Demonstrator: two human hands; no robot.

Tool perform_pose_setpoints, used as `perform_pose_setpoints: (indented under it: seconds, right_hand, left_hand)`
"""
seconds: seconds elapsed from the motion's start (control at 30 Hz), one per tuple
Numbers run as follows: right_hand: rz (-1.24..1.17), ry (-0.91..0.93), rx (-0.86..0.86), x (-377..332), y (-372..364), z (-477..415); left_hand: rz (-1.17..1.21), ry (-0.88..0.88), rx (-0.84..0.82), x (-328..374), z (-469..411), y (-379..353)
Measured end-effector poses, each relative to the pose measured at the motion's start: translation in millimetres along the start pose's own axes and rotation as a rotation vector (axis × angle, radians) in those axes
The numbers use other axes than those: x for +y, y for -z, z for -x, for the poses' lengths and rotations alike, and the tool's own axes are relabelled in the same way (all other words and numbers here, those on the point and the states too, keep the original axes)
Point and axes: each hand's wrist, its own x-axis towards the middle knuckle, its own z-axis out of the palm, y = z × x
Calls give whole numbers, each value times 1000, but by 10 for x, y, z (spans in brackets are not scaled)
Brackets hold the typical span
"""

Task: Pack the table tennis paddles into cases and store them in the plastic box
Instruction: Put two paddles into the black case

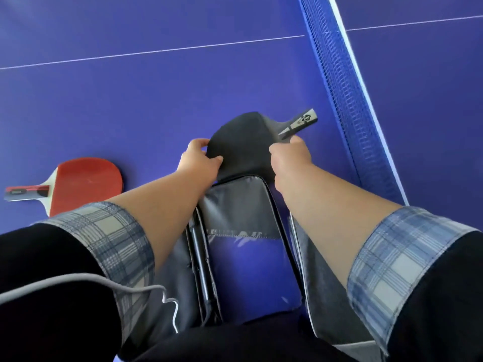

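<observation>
A black-faced paddle [243, 142] with a grey printed handle sits at the far end of an open grey case [235, 207], its lower edge behind the case's rim. My left hand [198, 160] pinches the blade's left edge. My right hand [290, 160] grips it where blade meets handle. The case lies unzipped between my forearms, with a clear inner pocket [251, 270]. A second paddle [78, 184], red face up, lies flat on the table at the left, handle pointing left. No plastic box is in view.
The blue table tennis table [156, 95] fills the view, with a white line across it. The blue net [347, 95] with its white top band runs diagonally at the right, close to the paddle's handle. A grey cable [146, 291] crosses my left sleeve.
</observation>
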Motion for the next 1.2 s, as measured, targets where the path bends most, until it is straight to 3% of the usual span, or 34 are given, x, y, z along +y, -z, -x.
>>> perform_pose_setpoints:
  seconds: [0.23, 0.47, 0.63, 0.9, 1.2]
  right_hand:
    - [9, 268, -69, -406, 90, 223]
    - [-235, 61, -253, -70, -100, 531]
    - [-286, 68, -320, 241, -308, 764]
    - [-80, 83, -470, 957, -643, 1356]
    - [356, 217, -260, 1621, -907, 1875]
  left_hand:
    - [283, 39, 47, 362, 56, 300]
    - [480, 88, 54, 48, 324, 543]
    - [585, 138, 21, -384, 620, 722]
    - [307, 70, 97, -1289, 1195, 1146]
    - [58, 241, -38, -2122, 1655, 1249]
